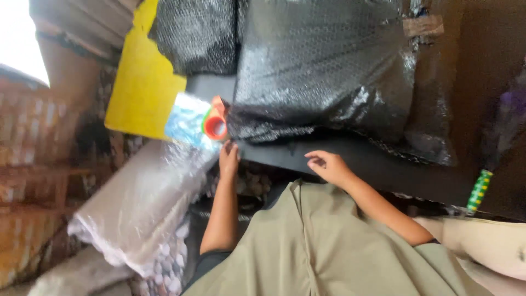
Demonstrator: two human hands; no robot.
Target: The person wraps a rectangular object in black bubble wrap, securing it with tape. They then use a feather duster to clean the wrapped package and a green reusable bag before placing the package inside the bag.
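A cluttered work area fills the frame: brick wall [24, 126] along the left edge, bright daylight in the upper left corner, and a dark flat surface [383, 170] running across the middle. On that surface, filling the upper centre, lies a large bundle in black bubble wrap [323, 71]; a second black-wrapped bundle [194, 35] sits just to its left. A strip of brown tape [422, 26] shows on the big bundle near the upper right, so at least part of the wrap looks already sealed.

The left hand [229, 158] reaches up at centre left, fingertips at the lower left corner of the big bundle, just below an orange tape dispenser [215, 125] that lies there against the wrap. Whether the hand actually touches the dispenser cannot be told; its fingers look loosely extended, clamped on nothing. The right hand [327, 164] rests at centre on the edge of the dark surface, fingers curled, holding nothing visible.

As a judgement, the wrapping is mostly done: the bundle is fully covered, and what seems left is closing its lower edge.

A yellow sheet [143, 87] lies in the upper left, a clear plastic roll [139, 203] in the lower left, and a green-striped handle [479, 190] at the right edge.
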